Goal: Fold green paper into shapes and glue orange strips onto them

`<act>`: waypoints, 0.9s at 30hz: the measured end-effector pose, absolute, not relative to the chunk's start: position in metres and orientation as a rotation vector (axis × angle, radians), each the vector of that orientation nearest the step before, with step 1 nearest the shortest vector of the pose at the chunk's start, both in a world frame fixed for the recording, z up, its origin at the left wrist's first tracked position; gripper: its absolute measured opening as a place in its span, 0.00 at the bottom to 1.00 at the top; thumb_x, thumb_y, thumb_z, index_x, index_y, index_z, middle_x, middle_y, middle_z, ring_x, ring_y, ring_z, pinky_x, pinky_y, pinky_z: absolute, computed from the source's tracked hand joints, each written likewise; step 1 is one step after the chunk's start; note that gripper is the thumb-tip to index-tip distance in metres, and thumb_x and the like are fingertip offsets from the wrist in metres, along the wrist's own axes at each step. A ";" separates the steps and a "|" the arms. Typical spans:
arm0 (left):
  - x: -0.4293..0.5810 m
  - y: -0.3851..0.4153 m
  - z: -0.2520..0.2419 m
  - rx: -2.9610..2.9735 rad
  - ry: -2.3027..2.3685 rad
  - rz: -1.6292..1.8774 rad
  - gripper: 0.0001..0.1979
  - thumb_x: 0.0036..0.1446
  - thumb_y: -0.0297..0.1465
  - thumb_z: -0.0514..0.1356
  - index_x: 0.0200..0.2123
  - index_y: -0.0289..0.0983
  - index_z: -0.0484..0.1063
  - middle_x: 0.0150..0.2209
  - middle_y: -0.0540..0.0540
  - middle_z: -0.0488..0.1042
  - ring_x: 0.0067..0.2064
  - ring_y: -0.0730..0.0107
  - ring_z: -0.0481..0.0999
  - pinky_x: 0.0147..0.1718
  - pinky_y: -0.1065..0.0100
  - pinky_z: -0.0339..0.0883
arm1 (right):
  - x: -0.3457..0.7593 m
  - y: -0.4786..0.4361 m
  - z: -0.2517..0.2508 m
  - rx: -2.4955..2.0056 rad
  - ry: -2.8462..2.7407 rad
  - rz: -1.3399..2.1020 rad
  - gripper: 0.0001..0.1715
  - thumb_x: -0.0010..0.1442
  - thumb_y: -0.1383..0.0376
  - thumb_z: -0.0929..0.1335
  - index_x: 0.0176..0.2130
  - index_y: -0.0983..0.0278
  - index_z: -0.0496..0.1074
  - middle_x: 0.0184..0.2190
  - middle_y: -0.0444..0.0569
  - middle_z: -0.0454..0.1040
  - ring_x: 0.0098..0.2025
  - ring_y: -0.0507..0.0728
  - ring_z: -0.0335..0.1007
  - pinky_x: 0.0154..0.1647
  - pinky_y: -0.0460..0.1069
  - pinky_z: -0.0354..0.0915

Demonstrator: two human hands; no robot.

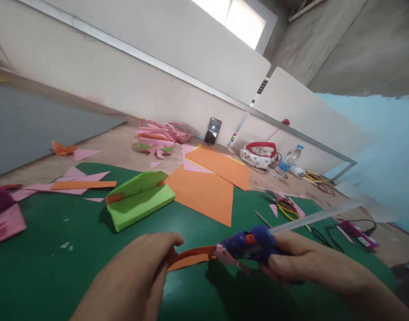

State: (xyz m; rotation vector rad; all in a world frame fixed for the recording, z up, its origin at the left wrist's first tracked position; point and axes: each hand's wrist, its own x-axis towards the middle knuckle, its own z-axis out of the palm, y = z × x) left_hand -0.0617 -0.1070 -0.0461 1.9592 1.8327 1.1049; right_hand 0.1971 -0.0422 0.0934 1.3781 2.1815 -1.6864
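Orange paper strip point(191, 258) is lying lengthwise between the hands, above the green mat point(73, 267): the left hand point(140, 276) is pinching its left end with fingers closed, while the right hand point(301, 263) is clenching a blue glue gun point(254, 244), nozzle pointing left at the strip's other end.

the glue gun point(254, 243) is showing smooth blue plastic with a slight gloss, its glue stick point(314, 218) looking cloudy and waxy. the strip point(191, 257) is reading as matt orange paper (like the sheets point(204, 191) beyond), and the mat point(73, 276) is looking dull, smooth green.
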 end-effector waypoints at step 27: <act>-0.068 -0.108 0.000 1.827 1.753 0.821 0.16 0.51 0.24 0.47 0.35 0.44 0.73 0.33 0.51 0.79 0.35 0.67 0.77 0.34 0.67 0.70 | 0.132 -0.021 0.095 0.928 2.256 -1.654 0.16 0.60 0.57 0.65 0.40 0.67 0.67 0.28 0.43 0.63 0.29 0.50 0.60 0.29 0.44 0.59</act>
